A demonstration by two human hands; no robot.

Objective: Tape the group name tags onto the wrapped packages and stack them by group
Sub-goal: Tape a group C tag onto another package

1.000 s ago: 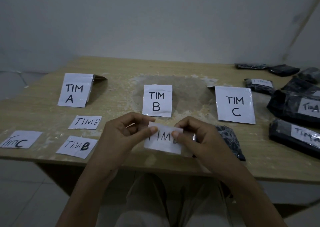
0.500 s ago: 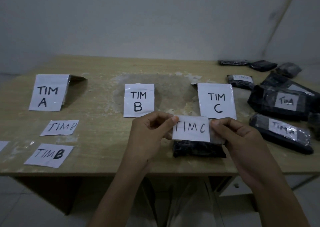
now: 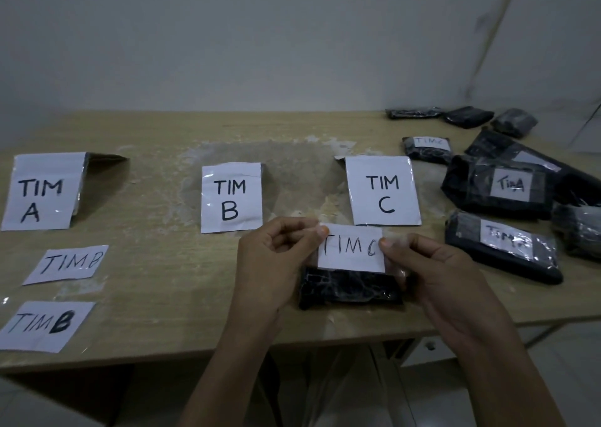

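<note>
Two loose tags reading TIM B, one (image 3: 66, 264) above the other (image 3: 45, 325), lie at the lower left of the frame on the table (image 3: 162, 134), below the standing TIM A sign (image 3: 44, 190). At centre stands the TIM B sign (image 3: 231, 197).

Just right of it, the left hand (image 3: 270, 264) pinches the left edge of the TIM C tag (image 3: 351, 247) between thumb and forefinger. The right hand (image 3: 435, 273) pinches the right edge the same way, where what looks like clear tape juts past the paper.

A second ago the tag was held to the left of the small black package (image 3: 349, 291), clear of it. Now it is stretched flat across the package's far edge, low in the middle of the frame and directly in front of the TIM C sign (image 3: 383, 190). Whether paper touches wrapping yet, I cannot tell.

That shift means the tag is lined up, so the step in hand is probably lowering it and smoothing the tape down. The package would then belong at the TIM C sign.

At the right of the frame, a package marked TIM A (image 3: 500, 186) and another labelled one (image 3: 504, 247) lie unsorted.
</note>
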